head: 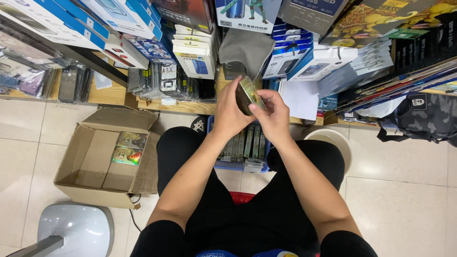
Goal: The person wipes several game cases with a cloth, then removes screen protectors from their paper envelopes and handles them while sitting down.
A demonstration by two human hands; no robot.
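Here both hands [252,112] hold the packet [248,94] upright, edge-on.

hands [252,112] hide pkt [248,94] back | basket [240,164] part hidden by legs | stool [71,231] cut btm edge
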